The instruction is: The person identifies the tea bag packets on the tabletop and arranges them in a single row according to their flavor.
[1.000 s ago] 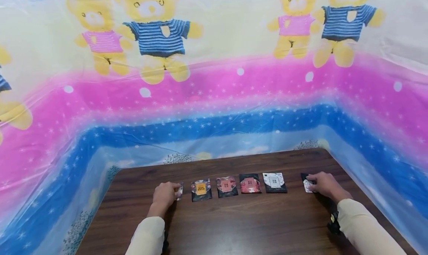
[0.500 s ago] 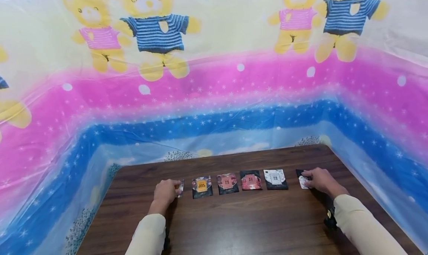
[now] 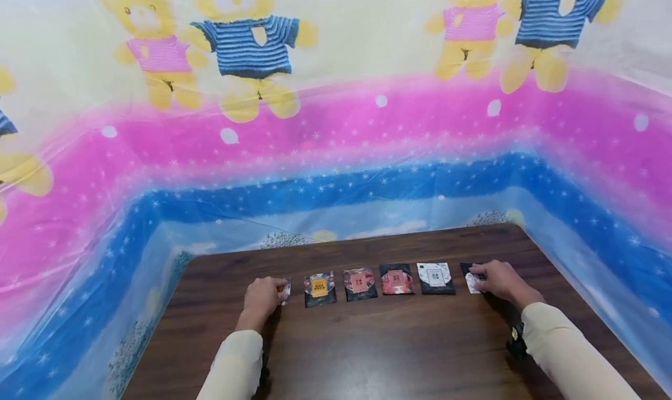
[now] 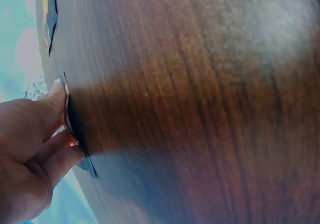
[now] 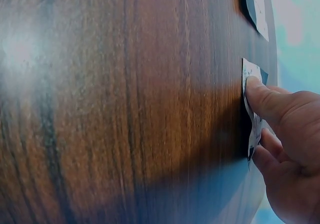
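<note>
My left hand [image 3: 259, 297] grips a small flat sachet [image 3: 286, 293] at the left end of a row. In the left wrist view, thumb and fingers hold that sachet at its two sides, and its dark edge lies along the tabletop. At the row's right end, my right hand [image 3: 501, 279] pinches a black-and-white sachet [image 5: 251, 70] between thumb and fingers, its middle bowed slightly. Between the hands lie a sachet with an orange label [image 3: 319, 288], one with a pink label [image 3: 360, 284], a red-and-black one [image 3: 396, 279] and a white-and-black one [image 3: 436, 278].
The dark wooden table [image 3: 357, 341] carries the whole row toward its far side. A curtain [image 3: 336, 126] printed with teddy bears hangs around the back and sides. Each sleeve is cream, and a black strap [image 3: 517, 340] shows at the right wrist.
My right hand has slid its sachet left, closer to the white-and-black one. The left hand stays by its sachet. The head view has shifted slightly.
</note>
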`<action>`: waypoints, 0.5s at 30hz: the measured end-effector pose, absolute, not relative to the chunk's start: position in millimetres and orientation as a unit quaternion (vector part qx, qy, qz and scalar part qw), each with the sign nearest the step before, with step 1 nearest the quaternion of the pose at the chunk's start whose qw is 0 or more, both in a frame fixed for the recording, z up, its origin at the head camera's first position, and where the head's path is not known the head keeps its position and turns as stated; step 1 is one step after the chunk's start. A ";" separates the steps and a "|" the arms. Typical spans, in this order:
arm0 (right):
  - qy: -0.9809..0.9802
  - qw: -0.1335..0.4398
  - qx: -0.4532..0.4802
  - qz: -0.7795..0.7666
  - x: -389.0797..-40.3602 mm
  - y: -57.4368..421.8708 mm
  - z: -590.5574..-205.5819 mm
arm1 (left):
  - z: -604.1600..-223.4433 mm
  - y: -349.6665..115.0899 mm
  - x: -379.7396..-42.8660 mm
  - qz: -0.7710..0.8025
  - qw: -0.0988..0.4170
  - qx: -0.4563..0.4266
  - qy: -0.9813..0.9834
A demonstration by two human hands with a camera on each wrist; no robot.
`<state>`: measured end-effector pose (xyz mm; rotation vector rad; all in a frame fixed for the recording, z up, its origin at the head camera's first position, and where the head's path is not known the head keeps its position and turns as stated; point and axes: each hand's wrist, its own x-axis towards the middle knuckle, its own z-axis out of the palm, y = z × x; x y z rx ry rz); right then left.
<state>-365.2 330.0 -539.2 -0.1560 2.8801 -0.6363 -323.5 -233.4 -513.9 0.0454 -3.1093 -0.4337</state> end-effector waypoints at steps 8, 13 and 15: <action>0.974 0.091 -0.064 -0.199 -368.4 323.4 -532.8 | -509.9 -233.3 -328.0 -0.139 -0.006 0.027 -0.990; 0.972 0.103 -0.065 -0.199 -367.5 319.8 -534.9 | -511.0 -235.3 -324.2 -0.137 -0.007 0.026 -0.990; 0.972 0.107 -0.065 -0.201 -367.1 317.8 -535.5 | -511.9 -236.9 -321.9 -0.138 -0.008 0.026 -0.990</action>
